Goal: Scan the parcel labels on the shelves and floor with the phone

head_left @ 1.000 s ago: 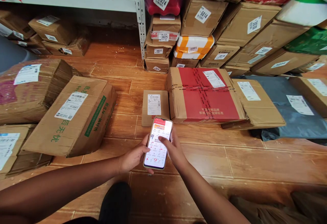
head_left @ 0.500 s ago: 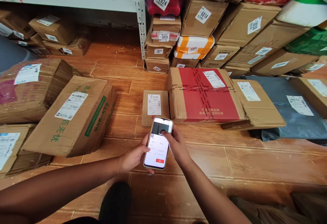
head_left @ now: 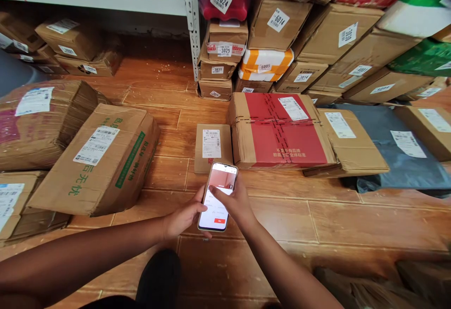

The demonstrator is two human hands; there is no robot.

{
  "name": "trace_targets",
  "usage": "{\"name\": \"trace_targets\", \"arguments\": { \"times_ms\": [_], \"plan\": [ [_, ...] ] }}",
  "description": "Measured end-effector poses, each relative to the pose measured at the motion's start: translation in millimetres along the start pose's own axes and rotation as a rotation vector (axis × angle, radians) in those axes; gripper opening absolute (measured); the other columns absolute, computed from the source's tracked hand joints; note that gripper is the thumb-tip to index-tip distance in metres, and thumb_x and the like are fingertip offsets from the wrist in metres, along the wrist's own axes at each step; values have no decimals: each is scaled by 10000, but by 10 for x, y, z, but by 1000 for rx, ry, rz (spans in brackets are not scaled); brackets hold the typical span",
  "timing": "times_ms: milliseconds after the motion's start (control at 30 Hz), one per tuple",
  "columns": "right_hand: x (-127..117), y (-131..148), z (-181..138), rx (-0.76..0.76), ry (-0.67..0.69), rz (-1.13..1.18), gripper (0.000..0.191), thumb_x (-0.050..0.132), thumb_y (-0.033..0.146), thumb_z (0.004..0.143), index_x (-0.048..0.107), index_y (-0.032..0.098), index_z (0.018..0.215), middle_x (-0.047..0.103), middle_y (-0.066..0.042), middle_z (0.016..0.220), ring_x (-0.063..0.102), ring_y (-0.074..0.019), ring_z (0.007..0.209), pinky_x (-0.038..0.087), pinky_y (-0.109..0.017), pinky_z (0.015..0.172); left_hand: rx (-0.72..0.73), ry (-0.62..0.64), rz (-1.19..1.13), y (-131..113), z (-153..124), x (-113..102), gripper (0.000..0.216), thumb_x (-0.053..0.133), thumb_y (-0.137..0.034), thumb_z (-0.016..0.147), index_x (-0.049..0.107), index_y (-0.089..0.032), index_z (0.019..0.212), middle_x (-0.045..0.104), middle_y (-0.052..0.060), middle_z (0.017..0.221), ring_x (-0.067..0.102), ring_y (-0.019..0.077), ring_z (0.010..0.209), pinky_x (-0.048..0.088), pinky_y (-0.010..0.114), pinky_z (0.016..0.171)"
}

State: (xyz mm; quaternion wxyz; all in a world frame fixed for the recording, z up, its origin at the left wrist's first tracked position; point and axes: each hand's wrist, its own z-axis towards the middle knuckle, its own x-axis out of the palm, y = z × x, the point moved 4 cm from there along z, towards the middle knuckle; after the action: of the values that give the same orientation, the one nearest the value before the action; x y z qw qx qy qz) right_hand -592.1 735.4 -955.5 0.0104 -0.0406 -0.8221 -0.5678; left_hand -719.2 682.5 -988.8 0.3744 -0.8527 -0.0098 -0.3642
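Between my hands is a smartphone [head_left: 214, 212], tilted, its lit screen facing me with a picture band at the top and a red button near the bottom. My left hand [head_left: 185, 217] is closed around its left edge, thumb over the front. My right hand [head_left: 237, 201] grips the right edge, and its thumb reaches across the upper part of the screen; its other fingers are hidden behind the phone. Just beyond the phone lies a small cardboard box [head_left: 202, 156] with a white label. Touching that box on the right is a larger red-and-brown carton [head_left: 260, 135].
A carton with green print [head_left: 102, 158] and a taped parcel [head_left: 66, 135] lie at left. Beyond the red carton are a flat cardboard box [head_left: 362, 154] and a grey plastic parcel [head_left: 394, 173]. Labelled boxes [head_left: 278, 22] are stacked at the back, next to a white metal shelf [head_left: 105, 0].
My right thumb has slid left across the phone's screen. The picture at the top of the screen has turned from dark to reddish. The view has shifted slightly.
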Motion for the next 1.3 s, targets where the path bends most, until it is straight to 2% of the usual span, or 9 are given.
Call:
{"name": "trace_targets", "arguments": {
  "times_ms": [200,300,433,533,700,900,1100,1300],
  "plan": [
    [10,-18,25,9,-42,-33,381,788,404,631,556,227,877,621,11,743,571,-208,663,442,-324,587,-8,23,-28,-1,-8,17,836,549,-337,753,124,-366,1472,460,93,1393,584,325,1106,587,305,605],
    [22,5,11,22,-1,10,365,732,422,670,552,231,923,648,3,785,601,-214,695,473,-319,584,-2,13,-42,-23,-15,17,788,546,-323,755,185,-357,1454,467,98,1382,602,313,1067,590,311,582],
    [24,11,-4,32,64,25,397,726,368,601,546,229,926,668,7,799,621,-223,713,503,-336,626,17,-24,-46,-52,-23,1,704,537,-321,770,269,-340,1421,516,99,1315,618,294,1015,592,321,555],
    [27,-24,-3,32,49,1,423,765,348,554,534,235,890,653,12,796,622,-232,735,499,-349,656,34,-12,-38,-50,-21,-4,697,532,-298,773,278,-351,1419,535,88,1295,618,289,1018,594,316,570],
    [47,-92,-12,60,-25,-40,419,766,403,585,543,215,886,625,-18,804,599,-249,752,486,-374,667,24,11,-24,-22,-29,3,757,532,-303,771,218,-352,1458,546,94,1303,621,300,1038,585,301,598],
    [89,-75,-30,105,-11,8,472,755,462,626,512,215,946,647,-22,806,617,-237,693,493,-353,595,18,6,-26,-28,-53,13,865,530,-313,783,56,-387,1503,480,97,1406,603,323,1090,580,322,646],
    [77,-34,-24,84,11,16,462,753,388,575,509,224,931,653,0,798,629,-240,746,502,-350,651,25,25,-21,-14,-46,-6,774,512,-306,787,169,-394,1474,512,78,1370,602,305,1093,585,311,631],
    [59,-51,-37,78,-10,-28,434,756,374,557,530,223,896,645,-1,779,612,-244,736,491,-362,647,-2,-23,-8,-23,-35,22,901,547,-330,730,72,-359,1494,509,107,1370,615,317,1059,582,307,594]
  ]
}}
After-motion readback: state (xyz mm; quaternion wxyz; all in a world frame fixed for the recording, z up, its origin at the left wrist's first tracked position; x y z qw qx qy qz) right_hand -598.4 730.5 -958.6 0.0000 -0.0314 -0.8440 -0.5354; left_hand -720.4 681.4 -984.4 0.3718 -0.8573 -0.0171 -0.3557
